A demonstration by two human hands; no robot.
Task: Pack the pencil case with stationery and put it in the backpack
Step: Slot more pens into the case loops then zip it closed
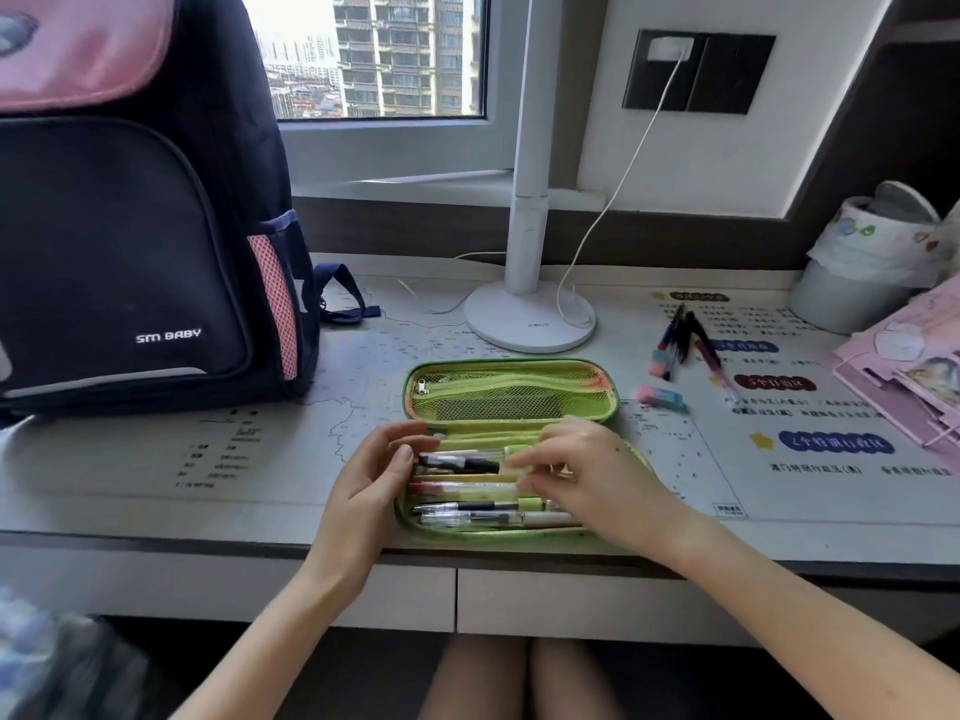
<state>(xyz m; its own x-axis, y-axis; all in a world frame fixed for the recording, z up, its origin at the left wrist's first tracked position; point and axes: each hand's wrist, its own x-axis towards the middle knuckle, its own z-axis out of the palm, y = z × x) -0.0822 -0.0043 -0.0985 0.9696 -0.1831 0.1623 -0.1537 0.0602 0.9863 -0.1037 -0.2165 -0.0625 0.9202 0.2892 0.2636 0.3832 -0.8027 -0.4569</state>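
A green pencil case (511, 392) lies unzipped near the desk's front edge, its mesh lid folded back. Several pens (467, 506) lie side by side in its lower half. My left hand (371, 472) rests at the case's left end, fingertips touching the pen ends. My right hand (582, 472) lies over the right part of the case, fingers spread on the pens; whether it grips one I cannot tell. A dark blue and pink backpack (130, 241) stands upright at the back left. Loose pens (685, 340) and a pink-blue eraser (661, 396) lie to the right of the case.
A white desk lamp (530, 314) stands behind the case with a white cable (618, 200) running to a wall socket. A small white bin (857, 272) and pink folders (914, 371) sit at the far right. A printed map mat (270, 459) covers the desk.
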